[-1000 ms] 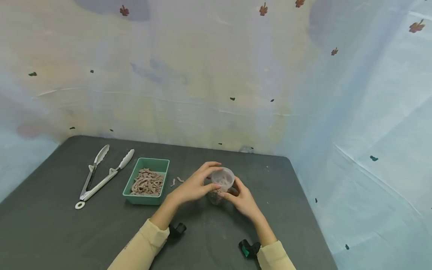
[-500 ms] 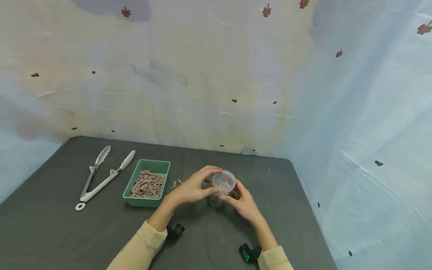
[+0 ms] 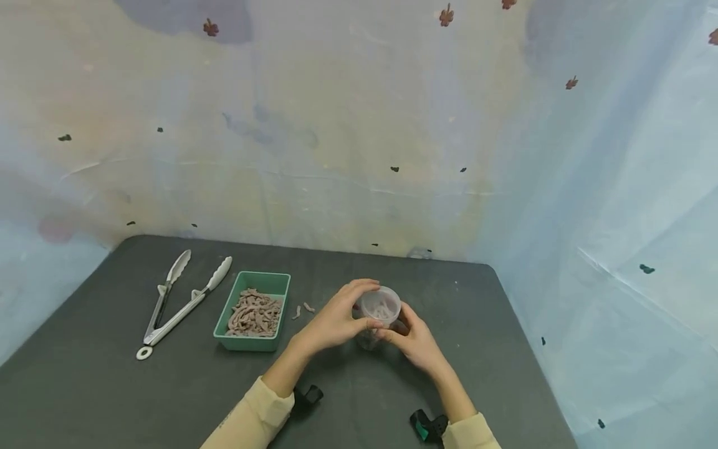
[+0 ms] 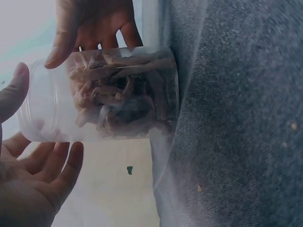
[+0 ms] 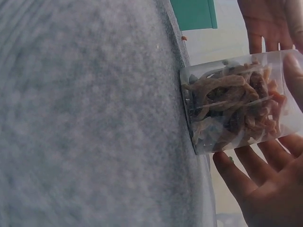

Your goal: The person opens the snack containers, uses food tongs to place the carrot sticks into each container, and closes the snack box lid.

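A clear plastic jar (image 3: 368,340) stands upright on the dark table, holding brownish strips (image 5: 232,101). Its round, translucent top (image 3: 381,305) faces up; strips show through it, and I cannot tell whether a lid is on. My left hand (image 3: 338,313) grips the top rim from the left, thumb at the near side and fingers on the far side. Lower on the jar's right side, my right hand (image 3: 417,340) holds the wall between thumb and fingers. In the left wrist view the jar's base (image 4: 170,90) rests on the table surface.
Left of the jar is a green tray (image 3: 252,344) with a pile of the same strips (image 3: 255,313). Two loose strips (image 3: 309,307) lie between tray and jar. Spread metal tongs (image 3: 176,319) lie at the far left. A patterned curtain (image 3: 336,125) hangs behind the table.
The camera view has shifted slightly, so everything appears a little right and lower. Both hands stay on the jar; the left hand's fingers have moved slightly around its top.
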Demonstrator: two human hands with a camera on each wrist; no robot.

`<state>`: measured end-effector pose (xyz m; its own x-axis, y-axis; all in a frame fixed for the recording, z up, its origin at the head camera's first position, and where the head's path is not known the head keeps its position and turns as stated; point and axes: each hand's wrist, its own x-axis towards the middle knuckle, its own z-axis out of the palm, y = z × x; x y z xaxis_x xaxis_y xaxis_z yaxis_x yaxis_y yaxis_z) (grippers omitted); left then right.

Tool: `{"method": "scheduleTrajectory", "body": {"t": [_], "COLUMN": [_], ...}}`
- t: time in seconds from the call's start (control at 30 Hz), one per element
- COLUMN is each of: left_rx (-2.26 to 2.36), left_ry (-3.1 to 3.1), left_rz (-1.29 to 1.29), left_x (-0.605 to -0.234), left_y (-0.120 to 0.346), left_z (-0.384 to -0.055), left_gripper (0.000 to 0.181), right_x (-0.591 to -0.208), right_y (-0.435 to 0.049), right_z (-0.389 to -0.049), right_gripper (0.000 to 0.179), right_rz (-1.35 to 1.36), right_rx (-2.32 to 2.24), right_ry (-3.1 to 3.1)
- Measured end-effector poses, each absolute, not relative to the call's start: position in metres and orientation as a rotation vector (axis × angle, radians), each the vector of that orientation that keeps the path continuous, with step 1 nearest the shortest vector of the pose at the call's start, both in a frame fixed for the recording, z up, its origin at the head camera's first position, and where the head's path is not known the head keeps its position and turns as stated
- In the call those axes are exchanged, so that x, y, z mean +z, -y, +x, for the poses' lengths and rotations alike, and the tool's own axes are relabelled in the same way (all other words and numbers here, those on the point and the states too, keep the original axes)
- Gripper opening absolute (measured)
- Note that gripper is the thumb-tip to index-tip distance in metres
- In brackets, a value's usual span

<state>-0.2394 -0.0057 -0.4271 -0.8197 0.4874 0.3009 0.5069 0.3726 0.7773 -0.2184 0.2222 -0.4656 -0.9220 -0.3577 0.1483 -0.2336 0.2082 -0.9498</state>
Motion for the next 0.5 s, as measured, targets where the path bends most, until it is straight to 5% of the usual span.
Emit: {"method": "scheduleTrajectory", "body": {"t": [0.5], "left_rx": [-1.53], "left_ry": [2.531], "left_rz": [-1.128], "left_x": [-0.422], "left_y": [0.021], "left_z": [-0.245], "left_gripper": [0.06], "right_x": [-0.459], "right_y": [-0.221], "right_z": [-0.217], "right_gripper": [0.074], "right_rz": [-0.538], "right_rx": [-1.77], "right_ry": [-2.411]}}
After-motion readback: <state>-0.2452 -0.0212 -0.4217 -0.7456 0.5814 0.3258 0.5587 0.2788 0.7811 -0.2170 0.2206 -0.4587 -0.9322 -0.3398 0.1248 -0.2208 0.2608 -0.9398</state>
